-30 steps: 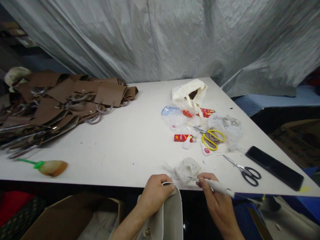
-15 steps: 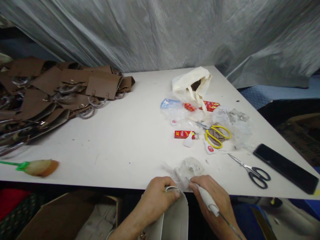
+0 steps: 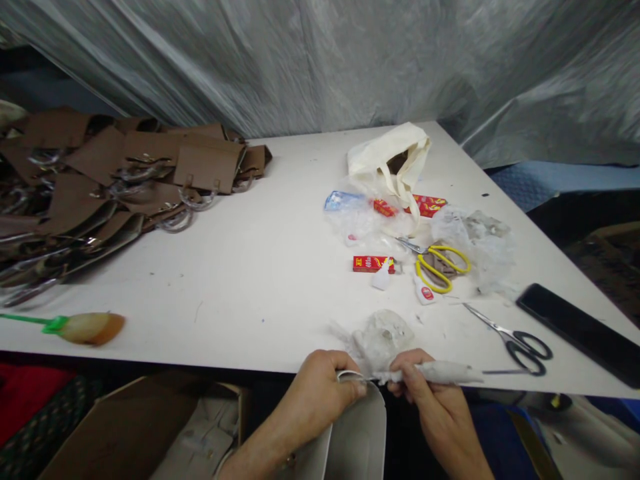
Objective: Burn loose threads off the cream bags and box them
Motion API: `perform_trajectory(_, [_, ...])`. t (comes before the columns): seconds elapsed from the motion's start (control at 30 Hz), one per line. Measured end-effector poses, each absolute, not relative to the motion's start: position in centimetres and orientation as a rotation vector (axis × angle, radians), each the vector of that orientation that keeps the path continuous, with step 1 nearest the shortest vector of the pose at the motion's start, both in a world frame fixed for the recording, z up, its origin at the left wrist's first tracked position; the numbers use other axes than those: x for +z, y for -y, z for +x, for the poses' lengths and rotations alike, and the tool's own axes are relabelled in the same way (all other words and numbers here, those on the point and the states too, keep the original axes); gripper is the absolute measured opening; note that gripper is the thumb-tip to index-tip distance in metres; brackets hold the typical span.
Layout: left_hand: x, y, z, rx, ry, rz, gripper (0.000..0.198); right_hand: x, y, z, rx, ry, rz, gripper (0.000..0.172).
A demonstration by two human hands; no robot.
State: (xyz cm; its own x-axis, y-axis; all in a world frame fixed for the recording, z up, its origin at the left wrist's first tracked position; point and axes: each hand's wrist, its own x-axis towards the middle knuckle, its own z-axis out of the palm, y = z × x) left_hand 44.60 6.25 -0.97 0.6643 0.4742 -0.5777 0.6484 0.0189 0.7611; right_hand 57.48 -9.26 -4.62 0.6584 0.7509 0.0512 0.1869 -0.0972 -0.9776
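Observation:
My left hand (image 3: 327, 387) is closed on the rim of a pale grey bag-like piece (image 3: 355, 433), thumb on one side and fingers behind. The piece hangs open in front of the table edge, its lower part out of view. My right hand (image 3: 425, 393) is closed around a pen-like tool with a white-wrapped handle (image 3: 450, 372). A thin dark cord or rod trails from the handle's right end. The tool's thin tip points left, at or very near the rim by my left thumb; contact is unclear. Crumpled clear plastic (image 3: 385, 333) lies just behind my hands.
Brown handbags (image 3: 205, 167) are piled at the left; a green-handled brush (image 3: 90, 328) lies nearer. Rightward are a cream cloth bag (image 3: 373, 153), red box (image 3: 373, 264), yellow-handled scissors (image 3: 429, 283), black-handled scissors (image 3: 525, 353) and a black phone (image 3: 580, 333). A carton (image 3: 120, 427) stands below the table.
My right hand has turned the tool from slanting down towards me to nearly level, tip leftwards against or near the rim. My left hand keeps its hold. The view has shifted slightly.

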Motion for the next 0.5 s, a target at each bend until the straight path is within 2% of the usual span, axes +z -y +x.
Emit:
perform_trajectory(0.3, [-0.8, -6.1, 44.5, -0.179, -0.943, 1.608, 0.014, -5.8, 8.8, 56.9, 0.757, 0.659, -1.558, 0.041])
perform_trajectory(0.5, [-0.6, -5.8, 44.5, -0.163, -0.959, 1.567, 0.015, -5.7, 9.0, 56.8, 0.722, 0.753, -1.615, 0.041])
